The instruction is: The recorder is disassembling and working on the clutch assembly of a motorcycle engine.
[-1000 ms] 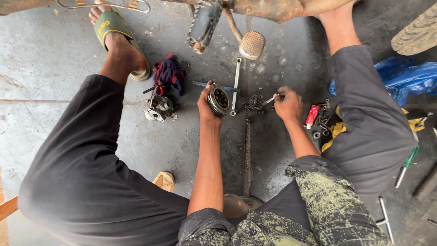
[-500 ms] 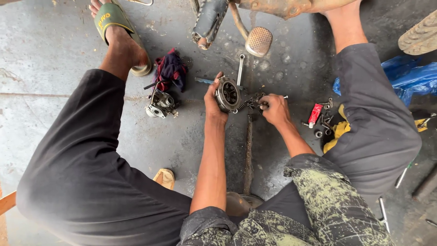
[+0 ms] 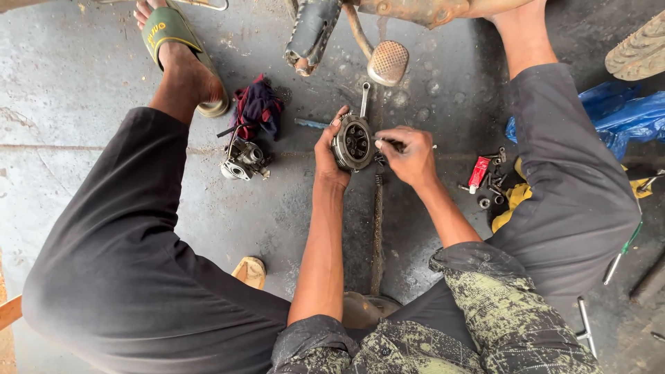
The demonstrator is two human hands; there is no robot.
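Observation:
I sit on a concrete floor with my legs spread. My left hand (image 3: 328,154) grips a round, greasy metal clutch assembly (image 3: 355,143) by its left rim and holds it tilted on edge just above the floor. My right hand (image 3: 410,154) is closed around a thin tool whose tip touches the right side of that round part; most of the tool is hidden by my fingers. A spanner (image 3: 363,97) lies on the floor just behind the part. A long metal rod (image 3: 377,228) runs from under my hands toward my body.
A small carburettor (image 3: 242,161) and a dark rag (image 3: 258,108) lie left of my hands. A foot peg (image 3: 388,62) and rusty frame parts hang at the top. Right of my hands: a red tube (image 3: 479,174), loose bolts (image 3: 493,181), a yellow cloth, blue plastic (image 3: 623,114), screwdrivers.
My left hand has lifted and tilted the round part more upright. My right hand has moved left with its tool up against the part's side.

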